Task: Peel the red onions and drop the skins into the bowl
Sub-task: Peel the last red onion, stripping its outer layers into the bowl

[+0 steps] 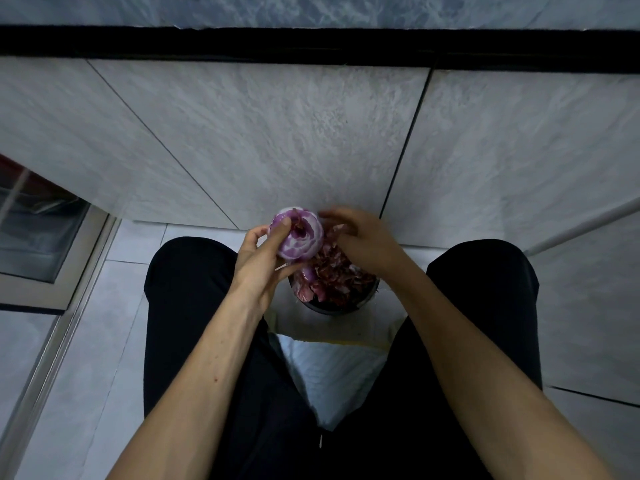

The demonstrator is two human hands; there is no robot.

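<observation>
down between our knees we've got the bowl (311,304) parked on the floor, already heaped with red onion skins (337,271), so whatever we tear off should just drop straight in. our left hand (258,258) has the mostly peeled red onion (299,235) held right over the far left edge of the bowl, thumb pressed on its top and fingers curled underneath, forearm angled inward. our right hand (360,239) hovers over the bowl just beside the onion, fingers loosely bent; it's blurry, so we can't tell if it's pinching a scrap of skin. beyond that it's just the tiled wall (277,133).
</observation>
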